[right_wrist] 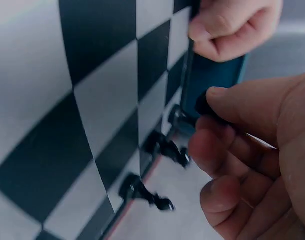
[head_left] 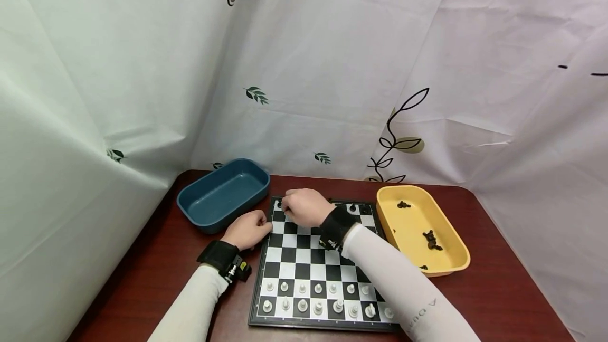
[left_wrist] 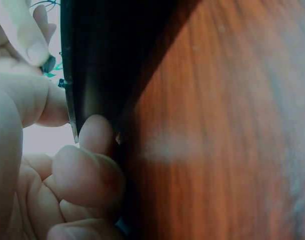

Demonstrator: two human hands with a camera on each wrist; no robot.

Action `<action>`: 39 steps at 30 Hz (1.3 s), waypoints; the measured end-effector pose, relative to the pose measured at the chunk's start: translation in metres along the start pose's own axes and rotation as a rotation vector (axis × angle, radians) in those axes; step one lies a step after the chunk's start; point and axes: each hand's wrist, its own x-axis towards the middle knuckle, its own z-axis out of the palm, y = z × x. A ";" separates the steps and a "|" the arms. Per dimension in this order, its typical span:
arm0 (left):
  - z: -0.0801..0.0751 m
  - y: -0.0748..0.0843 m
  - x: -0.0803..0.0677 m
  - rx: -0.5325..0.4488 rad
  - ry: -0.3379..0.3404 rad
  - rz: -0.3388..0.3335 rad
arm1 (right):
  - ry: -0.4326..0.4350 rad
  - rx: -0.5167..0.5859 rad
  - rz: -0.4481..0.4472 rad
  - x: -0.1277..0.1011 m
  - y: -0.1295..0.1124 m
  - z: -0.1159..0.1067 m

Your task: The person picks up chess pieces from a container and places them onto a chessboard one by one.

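A black-and-white chessboard (head_left: 288,255) lies on the table. My left hand (head_left: 248,229) pinches its left edge; in the left wrist view, fingertips (left_wrist: 96,132) sit against the board's side. Over the far left corner, my right hand (head_left: 307,208) holds a small black chess piece (right_wrist: 204,105) between thumb and index finger, mostly covered by them. Several black pieces stand along the far edge, among them a slim black piece (right_wrist: 165,148) and a black pawn-like piece (right_wrist: 145,194). White chess pieces (head_left: 302,305) fill two rows at the near side.
To the left of the board's far corner sits a blue tray (head_left: 216,194). A yellow tray (head_left: 410,244) at the right contains several loose black pieces (head_left: 431,240). Behind the brown table (head_left: 503,278) hangs a white patterned cloth (head_left: 304,67).
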 end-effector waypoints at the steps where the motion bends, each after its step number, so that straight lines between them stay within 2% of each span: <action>1: 0.000 0.000 0.000 -0.002 0.000 0.002 | -0.001 -0.012 0.001 0.003 -0.001 0.003; 6: -0.001 0.003 0.001 -0.005 -0.008 0.009 | -0.018 -0.069 0.013 0.011 -0.006 0.010; 17: -0.002 0.002 0.001 -0.004 -0.012 0.010 | -0.079 -0.114 0.035 0.022 -0.012 0.019; 22: -0.002 0.000 0.000 -0.008 -0.011 0.010 | -0.075 -0.125 0.028 0.025 -0.017 0.019; 34: -0.003 -0.001 -0.001 -0.006 -0.012 0.007 | -0.109 -0.140 0.055 0.024 -0.017 0.023; 39: -0.002 0.000 -0.001 0.002 -0.008 0.006 | -0.066 -0.129 0.062 0.015 -0.013 0.016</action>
